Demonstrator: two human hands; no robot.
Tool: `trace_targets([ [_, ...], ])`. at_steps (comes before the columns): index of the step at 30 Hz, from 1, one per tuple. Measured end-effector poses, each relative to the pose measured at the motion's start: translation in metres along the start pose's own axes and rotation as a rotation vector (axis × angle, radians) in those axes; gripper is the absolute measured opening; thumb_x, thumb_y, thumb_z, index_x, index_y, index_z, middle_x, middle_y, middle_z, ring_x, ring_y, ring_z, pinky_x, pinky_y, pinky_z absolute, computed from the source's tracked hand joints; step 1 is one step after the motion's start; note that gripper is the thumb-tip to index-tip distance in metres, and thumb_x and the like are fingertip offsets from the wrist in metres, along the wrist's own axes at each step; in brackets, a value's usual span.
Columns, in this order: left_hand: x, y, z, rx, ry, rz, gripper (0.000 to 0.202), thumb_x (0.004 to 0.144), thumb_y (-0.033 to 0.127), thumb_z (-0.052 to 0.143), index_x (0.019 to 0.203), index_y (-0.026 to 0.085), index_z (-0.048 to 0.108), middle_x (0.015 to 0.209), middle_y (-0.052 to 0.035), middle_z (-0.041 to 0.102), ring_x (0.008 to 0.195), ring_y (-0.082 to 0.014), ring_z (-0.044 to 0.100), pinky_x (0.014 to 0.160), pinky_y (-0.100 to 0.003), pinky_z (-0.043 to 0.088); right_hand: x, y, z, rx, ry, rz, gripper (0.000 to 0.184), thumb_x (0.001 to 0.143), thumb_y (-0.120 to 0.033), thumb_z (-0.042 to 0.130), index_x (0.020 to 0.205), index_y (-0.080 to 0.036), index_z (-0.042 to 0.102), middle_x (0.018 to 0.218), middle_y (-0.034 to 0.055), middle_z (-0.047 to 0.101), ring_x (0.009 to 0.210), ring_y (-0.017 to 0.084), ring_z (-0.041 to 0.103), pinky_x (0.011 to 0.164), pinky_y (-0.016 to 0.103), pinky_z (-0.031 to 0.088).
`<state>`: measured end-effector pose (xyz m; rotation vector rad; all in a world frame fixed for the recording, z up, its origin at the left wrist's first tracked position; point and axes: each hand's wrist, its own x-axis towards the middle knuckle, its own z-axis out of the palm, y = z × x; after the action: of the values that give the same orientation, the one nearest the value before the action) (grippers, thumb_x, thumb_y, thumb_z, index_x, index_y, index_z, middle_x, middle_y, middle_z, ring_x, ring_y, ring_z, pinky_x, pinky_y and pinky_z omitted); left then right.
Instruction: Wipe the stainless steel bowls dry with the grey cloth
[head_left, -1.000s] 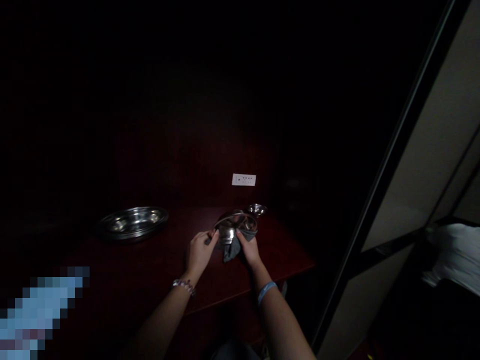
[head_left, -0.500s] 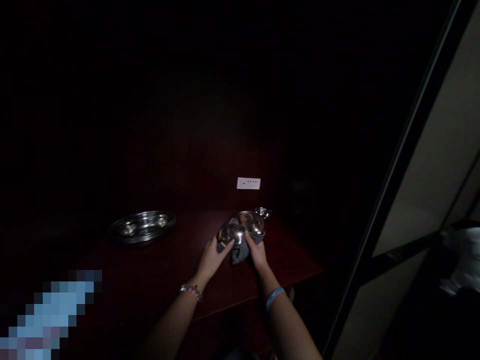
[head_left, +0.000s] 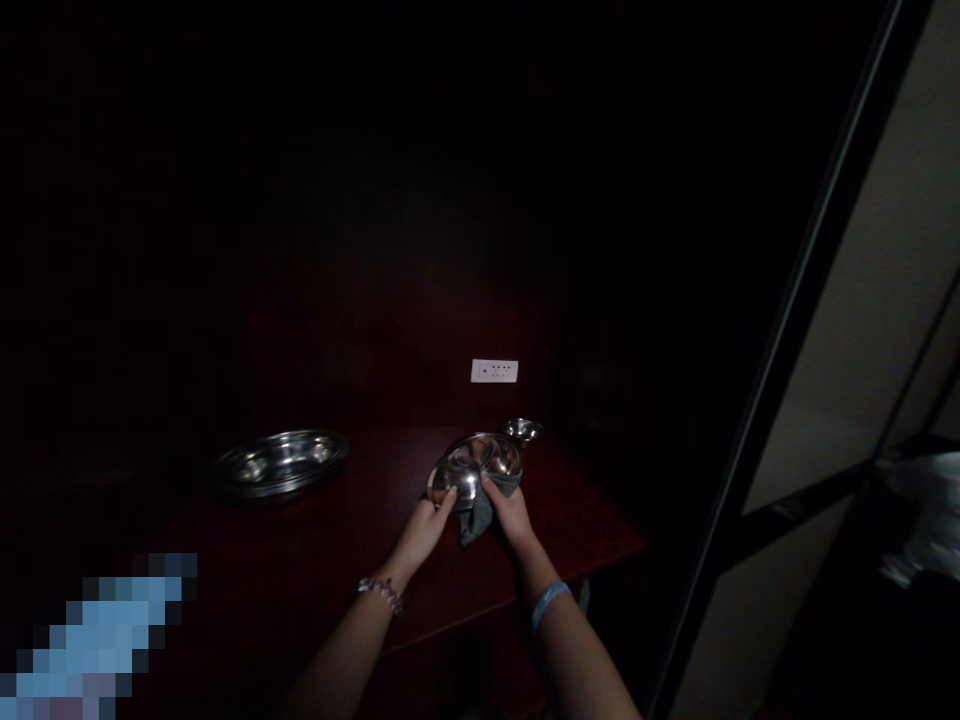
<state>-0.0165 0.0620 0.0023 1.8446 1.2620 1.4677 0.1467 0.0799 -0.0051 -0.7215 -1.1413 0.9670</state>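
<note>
The scene is very dark. A shiny steel plate [head_left: 466, 465] is tilted up over the dark red table [head_left: 322, 560]. My left hand [head_left: 425, 528] grips its near left rim with the fingers closed. My right hand [head_left: 508, 508] presses a grey cloth [head_left: 475, 518] against the plate's near right part, and the cloth hangs down between my two hands. Just behind the plate stands a small steel bowl [head_left: 523, 431].
A wide steel dish [head_left: 279, 462] lies on the table's left side. A white socket plate [head_left: 494, 371] sits on the dark wall behind. A pale panel with a dark frame [head_left: 840, 330] runs along the right. A blurred blue patch [head_left: 90, 640] covers the lower left.
My hands and the plate stay in nearly the same place. The plate has turned slightly between my fingers, and the cloth has shifted along it.
</note>
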Motion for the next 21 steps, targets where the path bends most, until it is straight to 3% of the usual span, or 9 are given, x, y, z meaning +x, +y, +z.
trace_targets([
  [2, 0.002, 0.001, -0.005, 0.039, 0.061, -0.048, 0.044, 0.086, 0.052, 0.046, 0.086, 0.015, 0.070, 0.086, -0.0123, 0.076, 0.086, -0.0275, 0.072, 0.079, -0.036, 0.056, 0.001, 0.002, -0.001, -0.021, 0.024, -0.005, 0.044, 0.072, -0.045, 0.073, 0.106, -0.018, 0.071, 0.112, 0.0071, 0.073, 0.106, 0.023, 0.067, 0.100, 0.038, 0.047],
  [4, 0.002, 0.004, -0.010, 0.057, 0.142, -0.038, 0.044, 0.087, 0.051, 0.045, 0.089, 0.015, 0.069, 0.089, -0.0129, 0.075, 0.086, -0.0270, 0.071, 0.079, -0.036, 0.055, 0.001, 0.002, -0.002, -0.053, 0.038, -0.016, 0.041, 0.072, -0.045, 0.073, 0.104, -0.019, 0.072, 0.110, 0.0067, 0.073, 0.107, 0.023, 0.067, 0.101, 0.038, 0.046],
  [9, 0.000, 0.019, -0.015, -0.037, 0.270, 0.108, 0.048, 0.090, 0.045, 0.045, 0.130, 0.019, 0.055, 0.128, -0.0100, 0.065, 0.115, -0.0222, 0.062, 0.099, -0.034, 0.048, 0.000, -0.001, -0.003, -0.078, 0.057, -0.001, 0.040, 0.072, -0.045, 0.072, 0.101, -0.018, 0.072, 0.107, 0.0066, 0.074, 0.104, 0.024, 0.067, 0.098, 0.037, 0.048],
  [12, 0.001, 0.022, -0.013, -0.097, 0.239, 0.114, 0.052, 0.091, 0.044, 0.044, 0.137, 0.021, 0.047, 0.137, -0.0097, 0.058, 0.124, -0.0206, 0.056, 0.106, -0.035, 0.043, 0.001, 0.000, -0.003, -0.070, 0.067, 0.017, 0.042, 0.072, -0.046, 0.072, 0.102, -0.018, 0.072, 0.104, 0.0066, 0.075, 0.102, 0.024, 0.068, 0.095, 0.037, 0.049],
  [15, 0.001, 0.019, -0.008, -0.129, 0.183, 0.057, 0.055, 0.089, 0.046, 0.049, 0.137, 0.020, 0.046, 0.132, -0.0114, 0.061, 0.119, -0.0210, 0.060, 0.103, -0.036, 0.045, 0.001, 0.000, -0.004, -0.074, 0.081, 0.013, 0.042, 0.070, -0.046, 0.073, 0.100, -0.017, 0.072, 0.104, 0.0072, 0.075, 0.102, 0.024, 0.068, 0.094, 0.036, 0.050],
  [21, 0.002, 0.010, -0.002, -0.129, 0.123, 0.008, 0.052, 0.080, 0.048, 0.059, 0.121, 0.016, 0.056, 0.117, -0.0132, 0.069, 0.109, -0.0246, 0.065, 0.095, -0.038, 0.050, 0.002, -0.003, -0.005, -0.027, 0.117, 0.017, 0.044, 0.070, -0.047, 0.072, 0.102, -0.017, 0.071, 0.109, 0.0071, 0.074, 0.104, 0.025, 0.067, 0.094, 0.036, 0.050],
])
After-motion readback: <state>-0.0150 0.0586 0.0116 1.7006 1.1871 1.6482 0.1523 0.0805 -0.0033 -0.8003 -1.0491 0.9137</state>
